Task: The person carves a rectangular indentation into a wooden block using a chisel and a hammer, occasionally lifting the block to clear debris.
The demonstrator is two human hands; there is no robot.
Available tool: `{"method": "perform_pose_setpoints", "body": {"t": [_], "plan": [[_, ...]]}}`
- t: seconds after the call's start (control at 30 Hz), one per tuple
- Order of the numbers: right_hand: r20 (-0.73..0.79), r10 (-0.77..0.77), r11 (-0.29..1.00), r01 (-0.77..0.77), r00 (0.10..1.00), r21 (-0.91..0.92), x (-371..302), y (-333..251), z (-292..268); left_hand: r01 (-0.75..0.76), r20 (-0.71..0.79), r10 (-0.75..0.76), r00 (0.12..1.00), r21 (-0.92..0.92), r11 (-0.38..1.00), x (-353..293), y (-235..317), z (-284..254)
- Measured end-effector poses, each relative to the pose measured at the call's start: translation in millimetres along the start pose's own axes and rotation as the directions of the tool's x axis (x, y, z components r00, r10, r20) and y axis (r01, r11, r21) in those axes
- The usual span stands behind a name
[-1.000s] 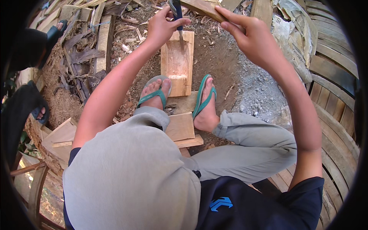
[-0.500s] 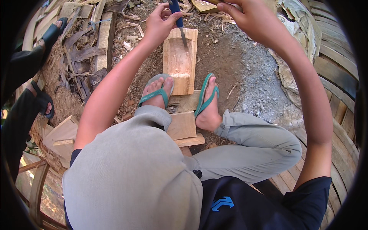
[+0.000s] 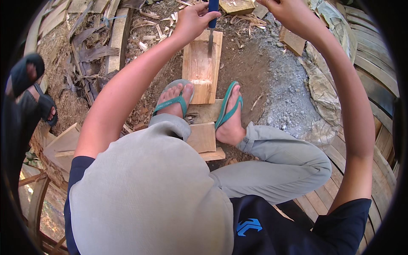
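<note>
1. In the head view, I have the left hand (image 3: 193,19) clamped on a chisel (image 3: 213,9), its thumb against the blue handle near the top edge.
2. I see the chisel's blade pointing down into the hollow of a pale wooden block (image 3: 199,63); I cannot tell whether the tip touches the wood.
3. That block lies ahead of me between the feet and the left hand, its long sides running away from me, with a flatter board (image 3: 209,114) at its near end.
4. I get the right hand (image 3: 291,12) cut off by the top edge, well apart from the left; I cannot tell what its fingers hold.
5. My view has the left foot (image 3: 173,98) overlapping the block's near left corner and the right foot (image 3: 231,111) just beside it, both in green-strapped sandals.
6. I also make out wood chips (image 3: 149,37) left of the block and grey rubble (image 3: 284,100) to the right.
</note>
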State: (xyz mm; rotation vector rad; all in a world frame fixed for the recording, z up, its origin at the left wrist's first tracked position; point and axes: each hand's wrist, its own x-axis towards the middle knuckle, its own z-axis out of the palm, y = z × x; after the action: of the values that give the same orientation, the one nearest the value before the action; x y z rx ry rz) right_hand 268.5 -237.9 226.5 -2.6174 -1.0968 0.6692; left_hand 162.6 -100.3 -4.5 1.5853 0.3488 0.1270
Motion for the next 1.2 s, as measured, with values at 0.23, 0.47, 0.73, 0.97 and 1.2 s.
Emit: {"method": "perform_pose_setpoints", "body": {"t": [0.23,0.47,0.73,0.97,1.2], "plan": [[0.132,0.156,0.985,-0.144,0.979,-0.091,-3.1,-32.4,-11.6,-0.052,-0.069,0.045,0.997,-0.104,0.993,-2.1,-12.3,-0.9],[0.224,0.113,0.988,-0.085,0.968,-0.13,0.5,-34.2,-21.0,-0.017,0.076,0.024,0.997,-0.086,0.996,-1.6,-6.4,12.3],[0.131,0.131,0.985,-0.115,0.983,-0.126,-4.2,-8.0,-11.1,-0.019,0.033,0.016,0.999,0.081,0.997,-8.0,5.9,15.9],[0.07,0.107,0.99,-0.1,0.992,-0.096,-15.7,-19.1,-13.8,-0.036,-0.088,0.051,0.995,0.166,0.985,-12.6,-24.6,16.7],[0.075,0.114,0.992,-0.11,0.991,-0.062,-26.2,-24.1,-13.1,0.032,-0.17,-0.041,0.985,-0.053,0.998,-30.4,-29.9,7.1]]}}
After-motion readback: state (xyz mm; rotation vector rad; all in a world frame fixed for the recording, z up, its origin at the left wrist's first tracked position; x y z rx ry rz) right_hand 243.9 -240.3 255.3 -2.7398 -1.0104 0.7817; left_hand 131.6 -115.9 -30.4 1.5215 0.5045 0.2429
